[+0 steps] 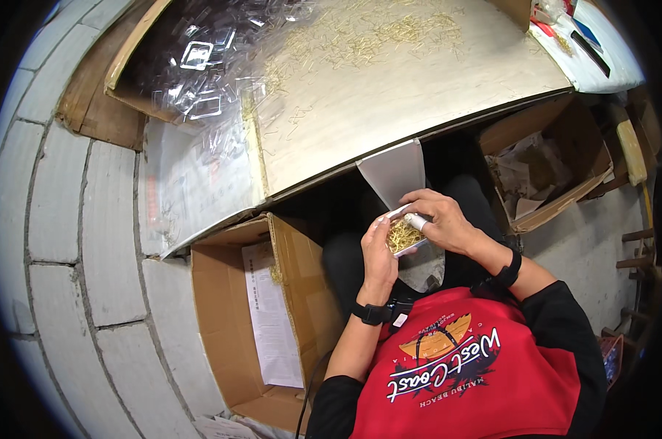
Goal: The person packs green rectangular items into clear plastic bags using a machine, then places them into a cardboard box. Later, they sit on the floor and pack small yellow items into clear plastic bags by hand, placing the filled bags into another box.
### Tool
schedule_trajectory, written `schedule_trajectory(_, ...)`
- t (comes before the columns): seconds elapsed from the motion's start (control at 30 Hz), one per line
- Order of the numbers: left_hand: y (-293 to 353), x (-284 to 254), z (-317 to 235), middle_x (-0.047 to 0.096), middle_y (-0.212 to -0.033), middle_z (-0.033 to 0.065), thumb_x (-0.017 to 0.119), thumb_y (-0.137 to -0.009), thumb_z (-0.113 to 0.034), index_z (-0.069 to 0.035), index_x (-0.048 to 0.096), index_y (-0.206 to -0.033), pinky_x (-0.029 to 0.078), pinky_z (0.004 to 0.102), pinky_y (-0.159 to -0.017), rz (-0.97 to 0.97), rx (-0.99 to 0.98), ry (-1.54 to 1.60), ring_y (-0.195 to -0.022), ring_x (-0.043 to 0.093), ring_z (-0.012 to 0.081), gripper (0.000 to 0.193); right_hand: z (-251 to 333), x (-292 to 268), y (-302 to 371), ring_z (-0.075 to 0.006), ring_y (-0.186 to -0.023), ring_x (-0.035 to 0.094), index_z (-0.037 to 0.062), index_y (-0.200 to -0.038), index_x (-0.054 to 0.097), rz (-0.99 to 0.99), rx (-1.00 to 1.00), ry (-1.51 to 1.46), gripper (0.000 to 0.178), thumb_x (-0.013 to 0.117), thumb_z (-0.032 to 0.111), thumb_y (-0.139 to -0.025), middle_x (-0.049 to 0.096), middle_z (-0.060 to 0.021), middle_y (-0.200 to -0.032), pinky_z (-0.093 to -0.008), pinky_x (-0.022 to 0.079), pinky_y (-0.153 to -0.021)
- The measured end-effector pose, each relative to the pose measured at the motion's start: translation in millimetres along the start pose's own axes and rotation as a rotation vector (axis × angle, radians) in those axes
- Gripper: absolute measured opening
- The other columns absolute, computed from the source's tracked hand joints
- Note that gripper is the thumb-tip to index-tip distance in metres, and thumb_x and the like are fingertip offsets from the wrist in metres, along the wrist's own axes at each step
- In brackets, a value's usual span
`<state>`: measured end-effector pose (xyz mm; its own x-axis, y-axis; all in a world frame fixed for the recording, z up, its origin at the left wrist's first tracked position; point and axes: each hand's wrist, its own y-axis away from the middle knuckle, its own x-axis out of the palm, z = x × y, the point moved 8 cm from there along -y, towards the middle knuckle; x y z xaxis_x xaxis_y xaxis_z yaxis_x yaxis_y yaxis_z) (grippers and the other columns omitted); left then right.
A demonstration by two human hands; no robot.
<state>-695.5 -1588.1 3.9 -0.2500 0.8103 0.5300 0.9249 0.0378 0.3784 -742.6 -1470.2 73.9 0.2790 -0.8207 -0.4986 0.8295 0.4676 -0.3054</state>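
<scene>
In front of my lap, both hands are at a small white box (396, 256) filled with thin gold-coloured wire pieces (403, 235). A white lid-like panel (393, 172) stands up beyond it, towards the table edge; whether it joins the box is hidden by my fingers. My left hand (378, 252) is closed around the box's left side, thumb along the rim. From the right, my right hand (448, 223) grips the far right edge with bent fingers. One of its digits, wrapped in white (416, 222), lies over the wire pieces.
Many gold wire pieces (389, 36) lie scattered over the table (331, 124). Clear plastic cases (199, 66) are heaped at its far left. An open cardboard box (232, 322) with paper stands below left, another cardboard box (554, 208) below right. A black strip-like object (591, 55) lies far right.
</scene>
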Motion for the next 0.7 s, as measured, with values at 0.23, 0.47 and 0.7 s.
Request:
schedule_trajectory(0.23,2.1,-1.7,-14.9,0.062,-0.099,0.0113,0.040,-0.096,-0.027,0.000,0.055,-0.108,0.057,0.0307,-0.057,0.007,0.009,0.067,-0.083,0.065,0.0171,0.034,39.6,0.3,5.1,-0.0265,-0.129,0.040,0.0049,-0.128,0.046,0.148,-0.305,0.326,0.052,0.062,0.015,-0.080,0.048,-0.0128,-0.132,-0.0489,0.027,-0.106)
schedule_trajectory(0.47,0.2,-3.1,-12.9,0.062,-0.097,0.0092,0.034,-0.099,-0.031,-0.001,0.054,-0.106,0.055,0.0272,-0.068,0.018,0.059,0.092,-0.086,0.063,0.0156,0.037,49.4,13.5,14.6,-0.0257,-0.126,0.043,0.0029,-0.126,0.047,0.241,-0.397,0.237,0.053,0.062,0.012,-0.076,0.048,-0.0126,-0.131,-0.0446,0.028,-0.108)
schedule_trajectory(0.7,-0.2,-2.0,-16.3,0.062,-0.096,0.0109,0.035,-0.099,-0.032,-0.001,0.052,-0.109,0.058,0.0305,-0.059,-0.031,0.111,0.003,-0.079,0.065,0.0177,0.037,45.8,3.1,12.8,-0.0285,-0.124,0.045,0.0026,-0.126,0.048,0.228,-0.351,0.280,0.052,0.062,0.007,-0.076,0.050,-0.0141,-0.129,-0.0452,0.034,-0.103)
